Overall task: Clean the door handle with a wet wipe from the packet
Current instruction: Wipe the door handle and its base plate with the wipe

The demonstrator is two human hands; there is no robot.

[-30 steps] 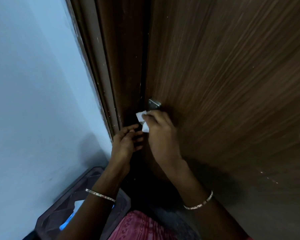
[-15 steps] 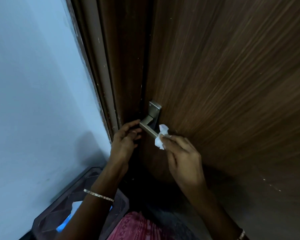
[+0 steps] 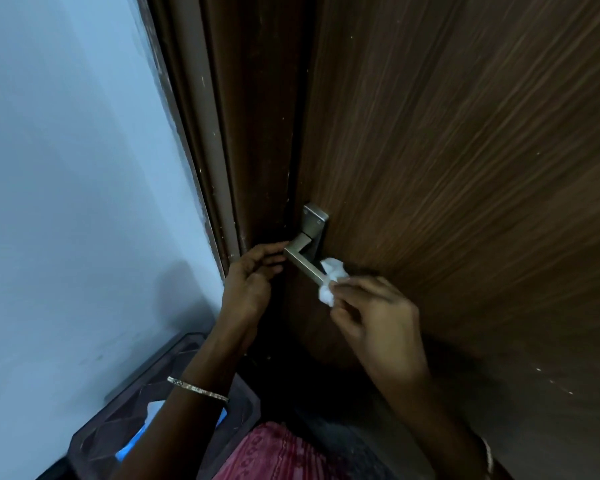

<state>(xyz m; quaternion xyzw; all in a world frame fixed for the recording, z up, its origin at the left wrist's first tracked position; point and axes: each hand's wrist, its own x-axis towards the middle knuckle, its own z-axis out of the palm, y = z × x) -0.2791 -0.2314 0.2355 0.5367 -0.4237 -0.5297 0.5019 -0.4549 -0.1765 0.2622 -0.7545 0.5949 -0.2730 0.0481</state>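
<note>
Right hand (image 3: 378, 317), pinching the wet wipe (image 3: 330, 278), sits at the door handle (image 3: 307, 263) lever's lower-right end; lever runs up-left toward loosely curled left hand (image 3: 253, 275).

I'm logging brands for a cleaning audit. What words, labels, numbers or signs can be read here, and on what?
None can be read.
Door handle and its plate: plain metal, no marking.
Wet wipe in the right hand: blank white.
Blue and white item in the dark bin: too blurred to show any print.

Dim indoor light, soft shadows, wide-angle edge distortion, slight blur
</note>
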